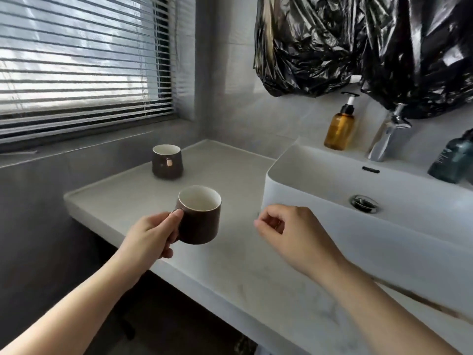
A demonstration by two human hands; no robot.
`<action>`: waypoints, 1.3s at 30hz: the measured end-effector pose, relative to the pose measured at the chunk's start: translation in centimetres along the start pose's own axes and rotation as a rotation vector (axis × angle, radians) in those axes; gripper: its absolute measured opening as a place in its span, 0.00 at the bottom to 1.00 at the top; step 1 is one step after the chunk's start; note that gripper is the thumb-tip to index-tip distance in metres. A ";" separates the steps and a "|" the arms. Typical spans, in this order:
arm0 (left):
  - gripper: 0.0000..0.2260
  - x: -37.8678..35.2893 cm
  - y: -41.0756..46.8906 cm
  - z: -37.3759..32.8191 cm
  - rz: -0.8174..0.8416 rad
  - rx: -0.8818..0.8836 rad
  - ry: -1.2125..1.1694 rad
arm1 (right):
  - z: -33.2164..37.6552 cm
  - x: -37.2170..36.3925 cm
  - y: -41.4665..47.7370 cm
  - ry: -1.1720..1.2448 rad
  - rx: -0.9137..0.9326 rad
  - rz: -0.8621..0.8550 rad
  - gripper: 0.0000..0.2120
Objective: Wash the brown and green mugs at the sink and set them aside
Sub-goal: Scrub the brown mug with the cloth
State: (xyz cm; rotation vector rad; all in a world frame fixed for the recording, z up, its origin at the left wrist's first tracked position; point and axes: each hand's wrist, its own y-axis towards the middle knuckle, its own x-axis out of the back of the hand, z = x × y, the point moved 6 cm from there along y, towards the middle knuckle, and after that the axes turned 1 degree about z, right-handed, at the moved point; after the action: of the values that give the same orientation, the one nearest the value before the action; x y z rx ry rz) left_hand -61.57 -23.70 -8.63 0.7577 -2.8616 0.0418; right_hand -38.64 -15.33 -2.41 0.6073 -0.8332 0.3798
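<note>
The left hand (151,234), arm stretched forward, grips the handle of the brown mug (202,221) with the thumb on top and holds it upright over the worktop (230,265), near its front edge. The right hand (294,231) hovers beside the sink's (307,175) left front corner with its fingers loosely curled on nothing. The other mug (167,162), dark, stands near the worktop's back edge, and its small pale label shows no readable writing.

Your left hand (151,234) is holding the near mug (202,221) in front of the far mug (167,162), which is standing on the counter (230,265). The sink (384,239) is sitting to their right, with the tap (389,134) behind it.
</note>
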 end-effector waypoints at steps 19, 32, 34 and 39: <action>0.16 9.7 12.2 3.6 -0.375 0.056 -0.005 | 2.1 -6.5 9.7 -0.099 0.089 0.148 0.07; 0.16 10.7 15.8 5.0 -0.489 0.088 -0.110 | 1.2 -6.8 9.9 -0.041 0.084 0.171 0.07; 0.15 10.9 16.5 4.9 -0.508 0.085 -0.106 | 1.2 -6.6 9.7 -0.036 0.089 0.169 0.07; 0.21 10.3 16.3 4.3 -0.454 0.087 0.206 | 1.3 -6.1 9.3 -0.036 0.094 0.166 0.06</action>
State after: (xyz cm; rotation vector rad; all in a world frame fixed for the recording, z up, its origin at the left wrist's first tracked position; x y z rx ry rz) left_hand -79.10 -14.84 -10.73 1.3166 -2.4468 0.1712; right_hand -48.18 -9.48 -3.23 0.6353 -0.9071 0.5632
